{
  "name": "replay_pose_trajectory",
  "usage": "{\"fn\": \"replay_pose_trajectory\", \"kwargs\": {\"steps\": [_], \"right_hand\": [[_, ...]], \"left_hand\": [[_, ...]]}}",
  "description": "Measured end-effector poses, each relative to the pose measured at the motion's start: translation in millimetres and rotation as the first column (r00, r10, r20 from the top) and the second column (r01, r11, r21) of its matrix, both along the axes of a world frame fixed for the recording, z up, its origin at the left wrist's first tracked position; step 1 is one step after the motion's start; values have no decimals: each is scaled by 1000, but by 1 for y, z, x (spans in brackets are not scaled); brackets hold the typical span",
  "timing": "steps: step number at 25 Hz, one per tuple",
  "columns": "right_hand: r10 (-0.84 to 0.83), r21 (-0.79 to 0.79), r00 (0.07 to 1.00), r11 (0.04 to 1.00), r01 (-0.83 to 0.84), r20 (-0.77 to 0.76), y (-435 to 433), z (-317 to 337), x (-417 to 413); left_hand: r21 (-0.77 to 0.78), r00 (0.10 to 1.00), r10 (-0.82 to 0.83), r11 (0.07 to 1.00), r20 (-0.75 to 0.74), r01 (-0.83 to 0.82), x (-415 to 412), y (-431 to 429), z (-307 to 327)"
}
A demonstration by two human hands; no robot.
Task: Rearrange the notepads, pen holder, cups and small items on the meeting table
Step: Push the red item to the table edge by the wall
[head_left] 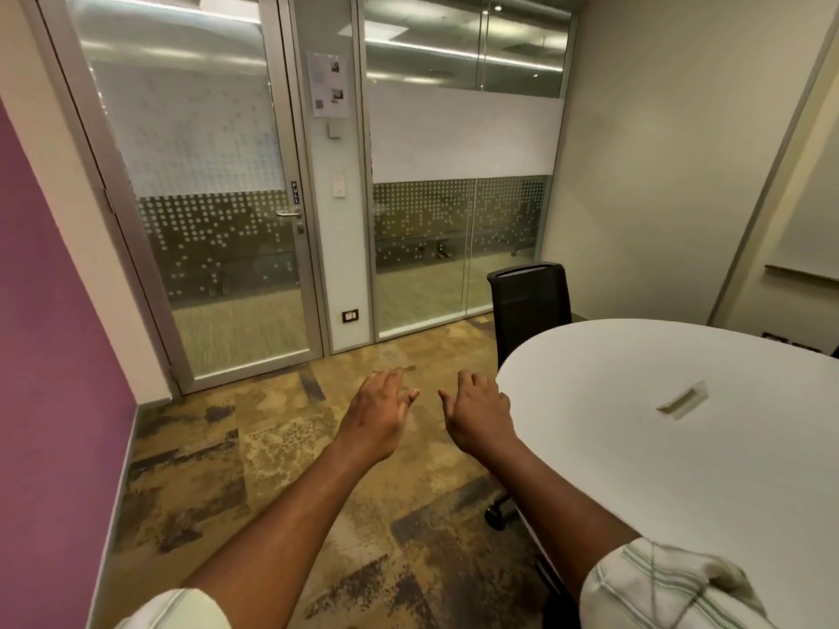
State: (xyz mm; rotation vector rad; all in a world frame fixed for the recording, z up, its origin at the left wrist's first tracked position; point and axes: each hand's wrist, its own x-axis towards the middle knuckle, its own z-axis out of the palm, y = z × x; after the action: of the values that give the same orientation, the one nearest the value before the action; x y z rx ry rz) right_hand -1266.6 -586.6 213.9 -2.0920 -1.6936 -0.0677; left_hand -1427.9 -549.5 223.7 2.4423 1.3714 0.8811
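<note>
2 bare hands are held out in front of the body, palms down, both empty. The left hand (pixel 379 413) is seen over the patterned carpet (pixel 272 456), fingers loosely spread and slightly curled, nothing gripped. The right hand (pixel 479 413) is held just beside it, the 2 thumbs close but apart, fingers bent downward, nothing gripped; its outer edge is seen near the rim of the meeting table (pixel 681 469), contact cannot be told. Short striped sleeves (pixel 658 587) are visible at the bottom of the view. The white rounded table is placed on the right side, and only 1 item is seen on its top: a small rectangular recessed slot (pixel 683 399) set into the surface, well apart from the right hand. Notepads, pen holder and cups cannot be located in this view. 1 black office chair (pixel 531 306) is tucked against the far end of the table. A glass door (pixel 204 197) with dotted frosting and a metal handle is seen ahead on the left, next to a glass partition (pixel 458 174). A purple wall (pixel 54 379) is seen at the far left.
</note>
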Motion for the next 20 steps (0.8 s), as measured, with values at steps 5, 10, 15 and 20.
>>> {"fn": "replay_pose_trajectory", "kwargs": {"steps": [5, 10, 15, 20], "right_hand": [[-9, -163, 1000, 987, 11, 13, 48, -41, -49], [5, -284, 1000, 959, -6, -4, 106, -89, -95], [31, -313, 998, 949, -48, -60, 187, -123, -123], [26, -372, 990, 925, -76, -139, 283, -152, -125]], "left_hand": [[-128, 992, 118, 984, -49, -123, -68, 43, -39], [-228, 980, 168, 955, -104, -188, -112, 89, -88], [-283, 970, 166, 935, -179, -212, -127, 160, -125], [-346, 959, 166, 907, -231, -240, -126, 253, -157]]}}
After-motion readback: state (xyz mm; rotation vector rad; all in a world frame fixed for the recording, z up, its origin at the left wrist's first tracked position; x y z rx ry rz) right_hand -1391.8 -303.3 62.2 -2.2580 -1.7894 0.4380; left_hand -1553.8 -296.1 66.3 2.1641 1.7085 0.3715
